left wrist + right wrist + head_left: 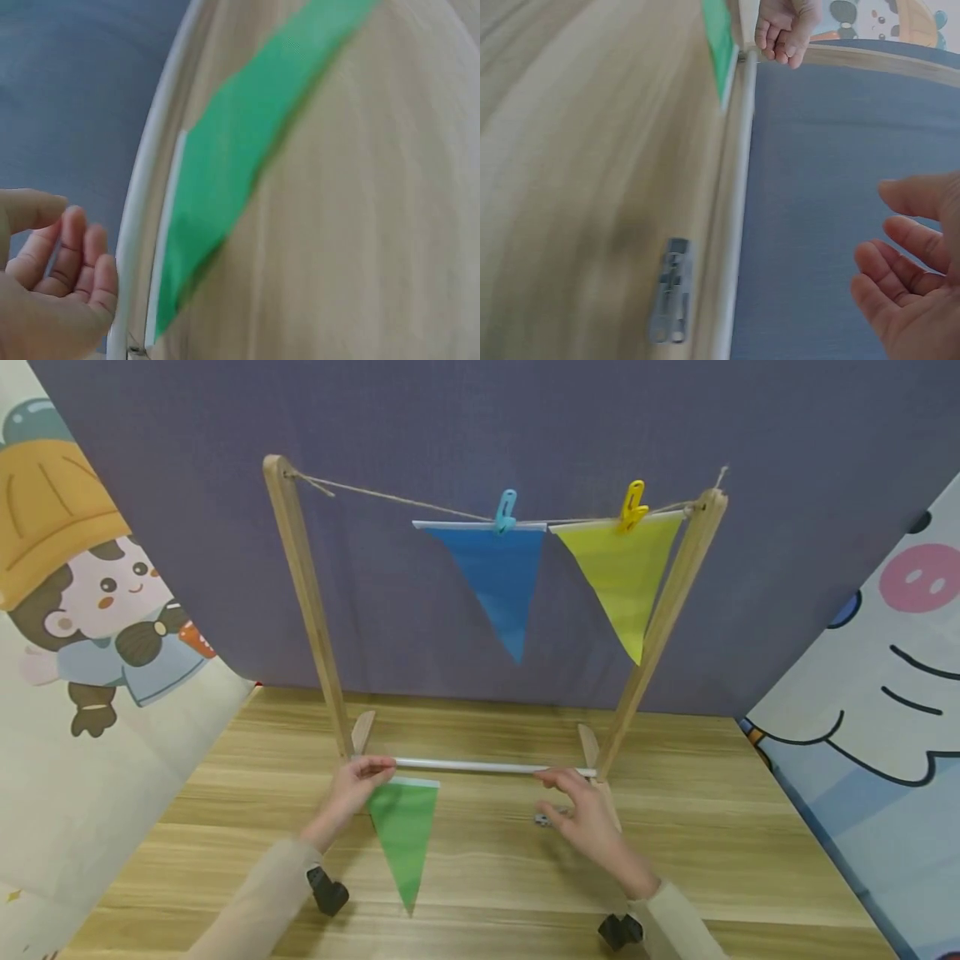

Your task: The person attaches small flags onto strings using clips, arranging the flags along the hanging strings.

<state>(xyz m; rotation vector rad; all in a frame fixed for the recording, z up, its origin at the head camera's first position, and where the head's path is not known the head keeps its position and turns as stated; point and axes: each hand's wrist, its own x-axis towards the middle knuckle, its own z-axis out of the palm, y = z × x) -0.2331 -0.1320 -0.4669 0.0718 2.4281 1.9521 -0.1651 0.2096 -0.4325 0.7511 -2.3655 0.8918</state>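
My left hand point(360, 783) hovers by the left end of a white crossbar point(472, 766), fingers loosely bent and thumb close to the index fingertip. Nothing shows between them in the left wrist view. Just below that hand, a green pennant point(405, 835) with a white top strip lies on the table, point toward me. My right hand point(588, 827) is near the bar's right end, thumb and fingers apart and holding nothing. A grey clip point(670, 292) lies on the table beside the bar, partly hidden by the right hand in the head view.
Two wooden posts, left point(303, 585) and right point(667, 610), carry a twine point(397, 499). A blue pennant point(498, 577) hangs from it under a light-blue clip point(506, 512), and a yellow pennant point(626, 577) under a yellow clip point(633, 508). A grey-blue panel point(480, 427) stands behind.
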